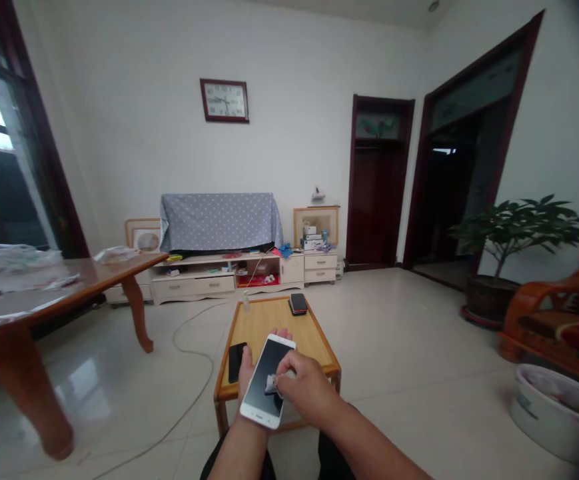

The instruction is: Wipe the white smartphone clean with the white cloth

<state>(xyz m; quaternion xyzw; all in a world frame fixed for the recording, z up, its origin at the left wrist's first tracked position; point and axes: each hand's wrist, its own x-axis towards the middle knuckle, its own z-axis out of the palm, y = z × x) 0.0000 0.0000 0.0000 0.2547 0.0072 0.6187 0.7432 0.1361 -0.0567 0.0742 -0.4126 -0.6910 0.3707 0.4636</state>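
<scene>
A white smartphone (268,373) with a dark screen lies face up in my left hand (247,371), tilted over the low wooden table (262,328). The thumb shows along the phone's left edge and fingertips show past its top. My right hand (303,385) is closed on a small crumpled white cloth or tissue (271,384), pressed to the screen. To the left of my left hand, a black phone (236,362) lies on the table. Near the table's far right corner is a dark, flat stack, perhaps a case or box (298,304).
A small clear bottle (246,300) stands at the table's far left corner. Further left is a larger wooden table (134,267) bearing plastic bags. A cable (189,400) runs over the floor. To the right are a white tub (544,413), a wooden chair (539,300) and a potted plant (492,293).
</scene>
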